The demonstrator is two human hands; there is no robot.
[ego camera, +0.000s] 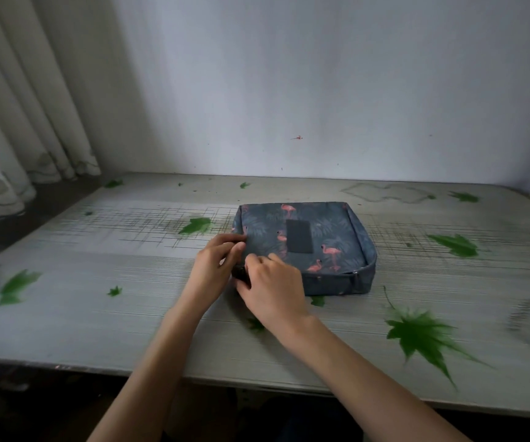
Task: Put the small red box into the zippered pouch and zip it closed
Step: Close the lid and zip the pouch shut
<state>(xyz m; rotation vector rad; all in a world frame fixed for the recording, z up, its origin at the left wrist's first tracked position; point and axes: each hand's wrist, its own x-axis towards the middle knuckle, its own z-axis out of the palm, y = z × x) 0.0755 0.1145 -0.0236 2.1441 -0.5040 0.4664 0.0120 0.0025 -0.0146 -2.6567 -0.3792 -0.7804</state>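
two bare forearms reach in over the near edge of the bench (98,314), a pale top printed with green leaves (423,333). the right hand (273,290) shows its back to the camera, its fingers curled down round the near left corner of the zippered pouch (330,231); what they pinch there is hidden. just beside it the left hand (216,266) has its fingers (233,242) bent together, pinching the pouch's left edge. a small dark part (238,273) shows between the two hands. the pouch lies flat mid-bench, blue with pink flamingos and a dark patch (298,236) on top. behind stand a plain wall (289,90) and, at far left, a curtain (18,122).
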